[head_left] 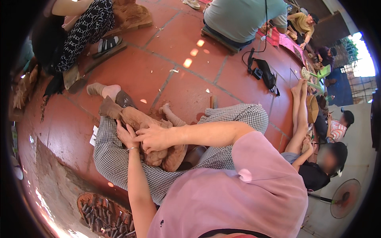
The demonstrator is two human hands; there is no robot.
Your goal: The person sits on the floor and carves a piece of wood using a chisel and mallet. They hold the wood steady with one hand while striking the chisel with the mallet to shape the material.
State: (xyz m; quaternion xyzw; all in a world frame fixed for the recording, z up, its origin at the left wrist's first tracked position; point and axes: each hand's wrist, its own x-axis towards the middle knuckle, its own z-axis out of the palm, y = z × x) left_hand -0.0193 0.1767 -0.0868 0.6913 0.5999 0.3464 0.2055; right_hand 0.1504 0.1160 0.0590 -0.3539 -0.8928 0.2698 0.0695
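Observation:
A brown carved figure (139, 118), which looks like wood, lies tilted across my lap, its narrower end pointing away from me. Rounded carved lumps (172, 158) show at its near end. My left hand (126, 136), with a bangle on the wrist, cups the figure's left side with its fingers along the surface. From the right, my right hand (152, 137) reaches across the top, its fingers bent over the carving close to my left palm. Whether something small sits under the right fingers is hidden. Checked trousers (234, 117) cover my legs beneath the figure.
A round tray of chisel-like tools (105, 214) stands at the lower left. A black bag (266, 73) with a cable lies on the red tiled floor (166, 51). Several people sit around, one in a light shirt (238, 20) ahead. A fan (345, 198) stands at right.

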